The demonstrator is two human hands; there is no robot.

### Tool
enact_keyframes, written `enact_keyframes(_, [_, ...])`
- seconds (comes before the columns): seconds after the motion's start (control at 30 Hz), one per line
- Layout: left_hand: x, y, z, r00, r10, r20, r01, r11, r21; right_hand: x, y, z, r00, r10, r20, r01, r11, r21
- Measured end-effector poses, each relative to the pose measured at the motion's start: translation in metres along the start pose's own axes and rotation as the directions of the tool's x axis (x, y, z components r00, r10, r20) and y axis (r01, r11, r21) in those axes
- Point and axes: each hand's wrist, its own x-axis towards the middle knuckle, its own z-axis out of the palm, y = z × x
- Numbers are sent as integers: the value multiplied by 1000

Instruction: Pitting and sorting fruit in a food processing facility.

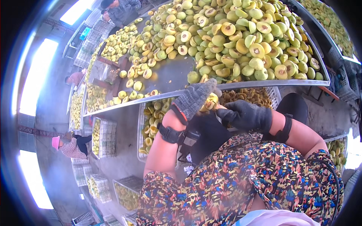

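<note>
My left hand (pixel 196 98), in a grey knit glove, is closed round a yellow peach-like fruit half (pixel 210 102) just off the table's near edge. My right hand (pixel 247 115), in a dark glove, is curled with its fingertips against that fruit. A thin pale edge shows below the right fingers; whether it is a tool I cannot tell. Ahead of both hands, a metal-topped table (pixel 169 75) bears a big heap of yellow-green fruit halves (pixel 241 41), several with brown pits showing. Beneath the hands, a crate of brown scraps or pits (pixel 247 97) is partly hidden.
A crate of fruit halves (pixel 151 126) stands left of my legs, under the table's rim. More white crates (pixel 107 141) line the floor farther left. A brown wooden frame (pixel 113 77) sits on the table's left. Other people (pixel 71 147) are at the left and far left.
</note>
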Motion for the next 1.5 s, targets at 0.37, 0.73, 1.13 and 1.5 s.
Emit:
enact_keyframes(0.37, [22,61,21,645,-740,-191,-222,57,-973,-9,-60,-4,978,96,185,-178,848,499])
enact_keyframes(0.73, [7,51,-3,860,-511,-2,172,293,-941,-10,-39,4,986,64,155,-124,898,423])
enact_keyframes(1.13, [6,48,27,822,-553,-136,-24,205,-979,-3,-13,-7,861,76,503,-461,535,708])
enact_keyframes(1.5, [-10,49,42,804,-541,-247,-135,239,-962,-3,-9,14,832,363,420,-529,293,796])
